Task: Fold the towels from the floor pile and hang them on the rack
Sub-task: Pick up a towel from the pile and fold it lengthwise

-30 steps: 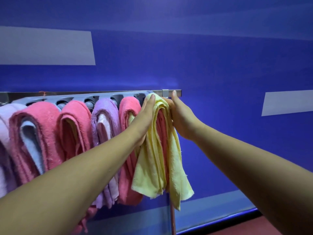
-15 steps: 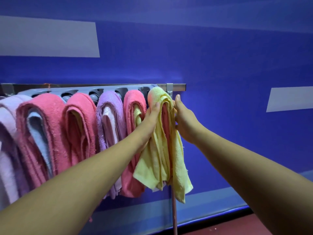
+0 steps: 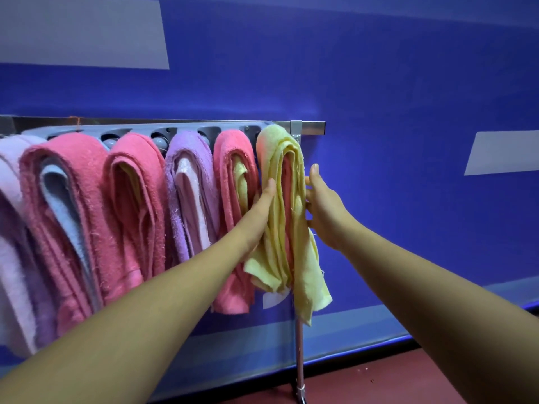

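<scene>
A folded yellow towel (image 3: 278,217) hangs over the right end of the metal rack (image 3: 310,128), with a pink layer showing inside its fold. My left hand (image 3: 259,217) lies flat against the towel's left side with straight fingers. My right hand (image 3: 323,208) touches its right side with fingers extended and thumb up. To the left hang a pink towel (image 3: 233,199), a purple towel (image 3: 189,193), further pink towels (image 3: 137,205) and a pale lilac one (image 3: 11,228).
A blue wall (image 3: 379,112) with grey patches stands right behind the rack. The rack's metal leg (image 3: 299,354) runs down to a red floor (image 3: 379,383) at the lower right. The floor pile is out of view.
Both hands have slid down the yellow towel's sides from near the top of the rack to the towel's middle. The towel stays draped on the rack.
</scene>
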### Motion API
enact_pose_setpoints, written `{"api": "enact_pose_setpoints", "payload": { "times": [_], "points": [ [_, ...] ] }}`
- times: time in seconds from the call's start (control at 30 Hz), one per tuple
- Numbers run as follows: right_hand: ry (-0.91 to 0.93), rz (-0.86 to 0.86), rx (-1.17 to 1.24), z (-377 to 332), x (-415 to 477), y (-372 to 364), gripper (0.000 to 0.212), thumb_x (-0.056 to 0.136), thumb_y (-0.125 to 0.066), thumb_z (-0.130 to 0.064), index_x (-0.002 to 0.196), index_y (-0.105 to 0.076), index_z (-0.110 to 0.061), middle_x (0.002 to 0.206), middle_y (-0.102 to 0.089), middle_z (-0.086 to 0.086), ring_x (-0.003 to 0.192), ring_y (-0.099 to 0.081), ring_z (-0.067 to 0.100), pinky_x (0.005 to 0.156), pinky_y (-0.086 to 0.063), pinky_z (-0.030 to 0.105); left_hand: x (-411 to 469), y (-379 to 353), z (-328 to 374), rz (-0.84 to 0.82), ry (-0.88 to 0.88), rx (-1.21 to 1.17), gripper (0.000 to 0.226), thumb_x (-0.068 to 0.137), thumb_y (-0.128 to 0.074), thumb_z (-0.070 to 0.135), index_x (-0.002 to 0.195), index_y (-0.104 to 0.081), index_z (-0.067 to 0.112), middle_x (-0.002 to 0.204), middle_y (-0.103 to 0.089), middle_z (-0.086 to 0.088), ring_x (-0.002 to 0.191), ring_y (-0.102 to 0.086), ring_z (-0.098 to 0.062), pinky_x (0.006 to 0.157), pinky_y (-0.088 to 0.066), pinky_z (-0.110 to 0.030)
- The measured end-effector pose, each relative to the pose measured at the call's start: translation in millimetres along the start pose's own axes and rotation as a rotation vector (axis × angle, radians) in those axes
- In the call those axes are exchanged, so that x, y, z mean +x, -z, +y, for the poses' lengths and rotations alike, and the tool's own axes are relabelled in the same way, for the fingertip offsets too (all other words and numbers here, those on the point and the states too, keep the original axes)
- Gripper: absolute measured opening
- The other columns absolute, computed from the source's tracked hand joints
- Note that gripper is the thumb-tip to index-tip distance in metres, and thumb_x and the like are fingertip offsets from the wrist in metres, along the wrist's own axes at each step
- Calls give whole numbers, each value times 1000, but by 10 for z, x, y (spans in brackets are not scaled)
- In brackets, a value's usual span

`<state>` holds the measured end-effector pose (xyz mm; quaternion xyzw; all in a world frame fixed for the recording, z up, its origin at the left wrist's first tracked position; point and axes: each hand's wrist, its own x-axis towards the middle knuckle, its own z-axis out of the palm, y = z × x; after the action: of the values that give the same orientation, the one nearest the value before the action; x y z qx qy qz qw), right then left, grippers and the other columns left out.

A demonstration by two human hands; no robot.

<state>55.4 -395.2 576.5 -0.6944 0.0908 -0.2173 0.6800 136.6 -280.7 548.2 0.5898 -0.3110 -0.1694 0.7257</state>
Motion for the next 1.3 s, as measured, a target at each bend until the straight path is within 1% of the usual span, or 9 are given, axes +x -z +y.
{"api": "enact_pose_setpoints", "payload": {
  "times": [0.23, 0.53, 0.6, 0.7, 0.83, 0.97, 1.07, 1.17, 1.3],
  "points": [
    [-37, 24, -53, 221, 2, 72, 68, 97, -25, -74, 139, -59, -33, 140, -61, -5, 133, -53, 16, 117, -35, 46, -109, -132, -30, -71, 37, -208, 61, 100, -28, 60, 122, -65, 18, 119, -72, -8, 108, -69, -18, 82, -58, -30],
    [-84, 60, -20, 365, -13, 45, 111, 58, -37, -98, 148, -48, -33, 155, -47, -1, 142, -44, 21, 120, -31, 50, -307, -70, -193, -73, 217, 44, 58, 88, -46, 73, 127, -62, 32, 120, -72, 0, 113, -68, -21, 101, -49, -53],
    [-105, 74, -58, 373, -70, 27, 108, 65, -33, -97, 150, -46, -32, 156, -45, 0, 144, -42, 23, 120, -30, 52, -373, -14, -257, -49, 300, 108, 73, 77, -55, 78, 132, -57, 29, 114, -74, -7, 102, -71, -32, 85, -54, -61],
    [-172, 74, -125, 404, -243, -4, 95, 82, -27, -88, 152, -43, -26, 159, -40, 2, 147, -36, 24, 121, -26, 54, -566, 94, -380, -54, 432, 222, 77, 76, -55, 76, 126, -58, 17, 89, -76, -8, 79, -72, -27, 81, -48, -46],
    [-172, 32, -230, 545, -586, 26, 74, 101, -23, -67, 158, -30, -20, 165, -27, 5, 152, -25, 25, 124, -21, 46, -948, 290, -555, -100, 520, 395, 66, 66, -61, 72, 111, -57, 24, 88, -63, 2, 87, -58, -15, 90, -38, -47],
    [-200, -7, -326, 762, -966, 18, 71, 103, -23, -64, 156, -35, -18, 161, -35, 3, 148, -34, 25, 121, -27, 43, -1391, 558, -760, -75, 538, 573, 43, 90, -62, 50, 125, -52, 27, 128, -57, 7, 115, -56, -11, 90, -47, -37],
    [-159, -13, -502, 954, -1240, -92, 59, 104, -31, -58, 124, -61, -10, 125, -64, 3, 120, -56, 23, 96, -44, 31, -1773, 806, -827, -68, 495, 797, 31, 94, -63, 36, 119, -60, 19, 122, -65, -5, 99, -63, -17, 83, -52, -33],
    [-189, -18, -670, 1187, -1498, -288, 34, 99, -52, -45, 97, -52, -10, 95, -62, 3, 92, -56, 24, 66, -37, 32, -2220, 1091, -817, -25, 442, 1047, 26, 92, -66, 31, 111, -66, 13, 112, -70, -6, 99, -65, -21, 89, -48, -32],
    [-200, -115, -804, 1558, -1774, -770, 37, 97, -58, -35, 114, -56, -2, 111, -65, 17, 111, -60, 35, 82, -40, 34, -2795, 1531, -784, 71, 492, 1118, 20, 91, -66, 25, 106, -69, 12, 107, -72, -6, 103, -65, -23, 86, -46, -27]
  ]
}}
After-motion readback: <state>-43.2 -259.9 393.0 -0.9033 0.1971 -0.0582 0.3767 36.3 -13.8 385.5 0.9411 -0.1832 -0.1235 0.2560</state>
